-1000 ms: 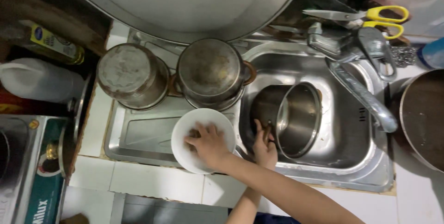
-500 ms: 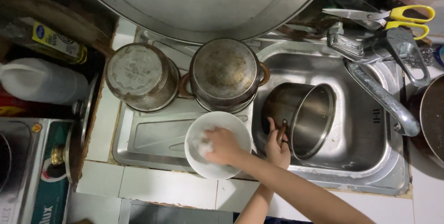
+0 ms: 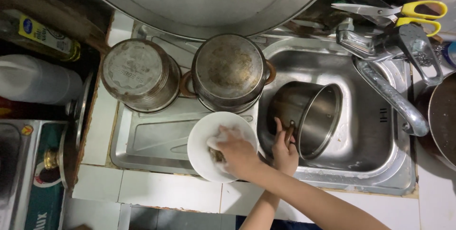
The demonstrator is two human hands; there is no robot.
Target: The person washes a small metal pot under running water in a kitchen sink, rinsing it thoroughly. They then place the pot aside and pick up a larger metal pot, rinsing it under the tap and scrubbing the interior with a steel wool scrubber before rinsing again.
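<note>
Right hand [image 3: 236, 152] fingers closed on a soapy sponge [image 3: 216, 148] (mostly hidden), pressed inside the white bowl [image 3: 202, 139] on the sink's drainboard [image 3: 152, 139]. Left hand [image 3: 285, 151] fingers grip the handle of the steel pot [image 3: 308, 116], tipped on its side in the basin.

Dim, warm light from above; soft glare on the steel sink [image 3: 380, 173]; left edge in dark shadow; focus sharp.

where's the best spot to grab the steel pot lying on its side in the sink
Grip the steel pot at its near rim, coming from the person's side, where one hand already rests. The pot lies tipped with its mouth facing right, so that edge is exposed, and the faucet crowds the far right.
</note>
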